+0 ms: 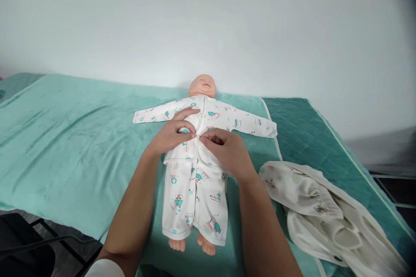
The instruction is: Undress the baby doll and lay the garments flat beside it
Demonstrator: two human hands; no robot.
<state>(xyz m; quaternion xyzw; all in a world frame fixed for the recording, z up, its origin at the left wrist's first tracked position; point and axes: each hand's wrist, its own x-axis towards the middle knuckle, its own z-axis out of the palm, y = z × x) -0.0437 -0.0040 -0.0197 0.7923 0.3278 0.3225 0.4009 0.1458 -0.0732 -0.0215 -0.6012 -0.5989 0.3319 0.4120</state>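
A plain white wall [208, 21] fills the back of the room, and against it stands a bed [328, 138] with a dark teal quilted cover. Over most of it lies a lighter green plush blanket [65, 138], smooth with a few soft creases, and its near edge hangs over the side of the bed. At the lower left a dark chair [22, 251] shows above a wooden floor.

On the blanket, near the middle, a baby doll [203, 85] lies on its back. Its long axis runs straight away from the person: head toward the wall, bare feet toward the near edge. The sleeves of its white printed sleepsuit [195, 199] spread out flat to either side, so the figure makes a cross shape.

Both hands meet at the doll's chest. The left hand [173, 134] rests on the front of the sleepsuit, fingers curled and pinching the fabric at the closure. The right hand [227, 149] comes from the other side, fingers bent and pinching the opposite edge, touching the left fingertips.

To the right, near the doll's legs but apart from them, a crumpled pile of cream baby clothes [325, 216] lies on the bed.
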